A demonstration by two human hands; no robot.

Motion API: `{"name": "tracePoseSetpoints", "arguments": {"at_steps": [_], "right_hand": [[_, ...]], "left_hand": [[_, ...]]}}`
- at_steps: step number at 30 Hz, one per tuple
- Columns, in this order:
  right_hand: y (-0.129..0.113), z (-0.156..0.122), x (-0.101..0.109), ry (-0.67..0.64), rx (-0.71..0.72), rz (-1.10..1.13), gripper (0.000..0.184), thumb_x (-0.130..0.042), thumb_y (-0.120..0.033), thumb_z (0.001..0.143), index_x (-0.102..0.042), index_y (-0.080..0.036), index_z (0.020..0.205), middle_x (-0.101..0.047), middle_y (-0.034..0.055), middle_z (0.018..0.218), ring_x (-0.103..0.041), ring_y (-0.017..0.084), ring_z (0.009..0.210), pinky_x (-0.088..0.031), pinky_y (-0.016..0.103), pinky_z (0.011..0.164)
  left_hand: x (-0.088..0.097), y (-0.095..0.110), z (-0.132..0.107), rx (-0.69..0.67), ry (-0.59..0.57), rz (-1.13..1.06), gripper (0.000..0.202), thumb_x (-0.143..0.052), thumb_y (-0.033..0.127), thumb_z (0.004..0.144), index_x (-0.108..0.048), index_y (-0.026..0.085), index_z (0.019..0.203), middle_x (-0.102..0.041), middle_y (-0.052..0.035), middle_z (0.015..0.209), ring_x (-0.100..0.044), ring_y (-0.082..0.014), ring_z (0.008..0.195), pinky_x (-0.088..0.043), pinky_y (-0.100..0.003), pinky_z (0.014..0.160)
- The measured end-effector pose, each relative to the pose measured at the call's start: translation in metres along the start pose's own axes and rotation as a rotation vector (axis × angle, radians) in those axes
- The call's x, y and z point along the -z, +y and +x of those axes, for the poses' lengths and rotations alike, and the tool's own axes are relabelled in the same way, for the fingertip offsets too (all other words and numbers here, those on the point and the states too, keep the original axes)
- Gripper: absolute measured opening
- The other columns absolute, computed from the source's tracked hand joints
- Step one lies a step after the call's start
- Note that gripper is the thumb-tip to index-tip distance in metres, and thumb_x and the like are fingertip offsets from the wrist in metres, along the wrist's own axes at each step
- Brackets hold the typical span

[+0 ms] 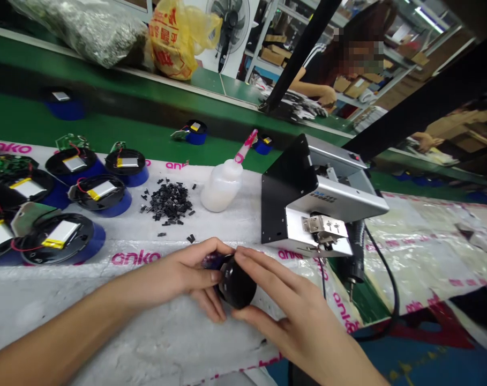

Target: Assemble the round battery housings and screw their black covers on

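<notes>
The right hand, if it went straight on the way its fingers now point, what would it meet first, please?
The right hand would meet the black round casing first, as its fingertips appear to be on it already. Beyond that lies the left hand, though depth is unclear.

On the white anko-printed sheet (134, 257) to your left sit round black-and-blue housings (117, 205) with flat silver-and-yellow batteries (100, 190), a heap of small black plastic pieces (169, 202) just beside them. Further right you have a white squeeze bottle (221, 186) with a pink nozzle, then a silver-and-black bench machine (323, 195). Beyond the green conveyor belt (106, 131), a co-worker's hand (327, 96) rests on a pile of papers.
</notes>
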State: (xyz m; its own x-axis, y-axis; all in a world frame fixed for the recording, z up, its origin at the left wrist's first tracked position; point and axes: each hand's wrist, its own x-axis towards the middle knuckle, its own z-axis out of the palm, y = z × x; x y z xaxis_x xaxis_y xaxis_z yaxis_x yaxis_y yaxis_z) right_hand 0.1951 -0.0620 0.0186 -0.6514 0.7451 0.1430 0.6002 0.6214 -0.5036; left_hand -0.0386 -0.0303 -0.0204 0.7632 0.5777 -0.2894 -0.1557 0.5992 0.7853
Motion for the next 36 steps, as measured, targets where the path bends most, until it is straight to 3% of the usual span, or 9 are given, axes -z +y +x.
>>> {"name": "tracePoseSetpoints", "arguments": {"at_steps": [4, 13, 19, 25, 30, 33, 35, 36], "right_hand": [[0.004, 0.008, 0.0, -0.085, 0.017, -0.047, 0.062, -0.061, -0.029, 0.098, -0.032, -0.025, 0.153, -0.046, 0.005, 0.151, -0.046, 0.016, 0.137, -0.04, 0.029, 0.115], [0.012, 0.014, 0.003, -0.099, 0.089, -0.134, 0.051, -0.053, -0.038, 0.101, -0.04, -0.019, 0.147, -0.057, 0.0094, 0.141, -0.056, 0.017, 0.129, -0.044, 0.027, 0.11], [0.01, 0.019, 0.007, -0.131, 0.118, -0.192, 0.05, -0.056, -0.034, 0.101, -0.04, -0.018, 0.145, -0.058, 0.0115, 0.139, -0.059, 0.02, 0.126, -0.051, 0.029, 0.106], [0.01, 0.016, 0.007, -0.126, 0.086, -0.217, 0.052, -0.06, -0.034, 0.098, -0.041, -0.021, 0.144, -0.061, 0.0115, 0.136, -0.061, 0.025, 0.123, -0.057, 0.035, 0.101], [0.001, 0.017, 0.002, -0.1, 0.024, -0.275, 0.052, -0.061, -0.035, 0.097, -0.043, -0.023, 0.144, -0.064, 0.0106, 0.132, -0.064, 0.029, 0.117, -0.062, 0.04, 0.092], [0.002, 0.017, -0.003, -0.067, 0.044, -0.266, 0.056, -0.065, -0.035, 0.094, -0.045, -0.024, 0.145, -0.065, 0.0087, 0.13, -0.067, 0.029, 0.113, -0.063, 0.038, 0.089], [0.012, 0.01, -0.001, 0.01, 0.1, -0.216, 0.056, -0.069, -0.036, 0.091, -0.049, -0.027, 0.143, -0.066, 0.0061, 0.128, -0.068, 0.028, 0.111, -0.063, 0.036, 0.088], [0.021, 0.005, 0.002, 0.077, 0.115, -0.183, 0.053, -0.069, -0.036, 0.09, -0.053, -0.029, 0.14, -0.067, 0.0052, 0.127, -0.068, 0.028, 0.11, -0.062, 0.035, 0.088]], "left_hand": [[0.006, 0.003, -0.001, 0.023, -0.034, -0.095, 0.034, -0.057, 0.019, 0.093, -0.056, 0.022, 0.127, -0.072, -0.0043, 0.095, -0.075, -0.0179, 0.082, -0.058, -0.038, 0.086], [0.01, -0.005, 0.003, 0.032, -0.063, -0.21, 0.033, -0.054, 0.011, 0.091, -0.053, 0.02, 0.123, -0.07, -0.001, 0.078, -0.075, -0.0163, 0.075, -0.057, -0.035, 0.082], [0.01, -0.007, 0.005, 0.035, -0.085, -0.221, 0.038, -0.052, 0.009, 0.091, -0.051, 0.021, 0.127, -0.069, -0.0001, 0.082, -0.074, -0.0145, 0.073, -0.056, -0.036, 0.084], [0.004, -0.001, 0.004, 0.033, -0.045, -0.164, 0.044, -0.05, 0.003, 0.088, -0.054, 0.021, 0.128, -0.065, 0.0004, 0.087, -0.07, -0.0129, 0.075, -0.056, -0.039, 0.086], [0.0, 0.004, -0.002, 0.027, -0.057, -0.15, 0.049, -0.061, 0.001, 0.076, -0.055, 0.02, 0.121, -0.066, 0.0016, 0.086, -0.069, -0.0127, 0.078, -0.056, -0.034, 0.086], [-0.017, 0.002, 0.0, 0.005, 0.123, -0.011, 0.033, -0.065, 0.014, 0.081, -0.052, 0.02, 0.111, -0.063, 0.0035, 0.072, -0.065, -0.012, 0.059, -0.057, -0.027, 0.064], [-0.029, -0.005, 0.005, -0.048, 0.338, 0.129, 0.02, -0.059, 0.021, 0.085, -0.051, 0.021, 0.103, -0.053, 0.0078, 0.057, -0.055, -0.0104, 0.04, -0.047, -0.02, 0.042], [-0.033, -0.008, 0.008, -0.075, 0.39, 0.176, 0.018, -0.057, 0.021, 0.085, -0.051, 0.022, 0.102, -0.052, 0.0077, 0.058, -0.052, -0.0099, 0.038, -0.044, -0.019, 0.038]]}}
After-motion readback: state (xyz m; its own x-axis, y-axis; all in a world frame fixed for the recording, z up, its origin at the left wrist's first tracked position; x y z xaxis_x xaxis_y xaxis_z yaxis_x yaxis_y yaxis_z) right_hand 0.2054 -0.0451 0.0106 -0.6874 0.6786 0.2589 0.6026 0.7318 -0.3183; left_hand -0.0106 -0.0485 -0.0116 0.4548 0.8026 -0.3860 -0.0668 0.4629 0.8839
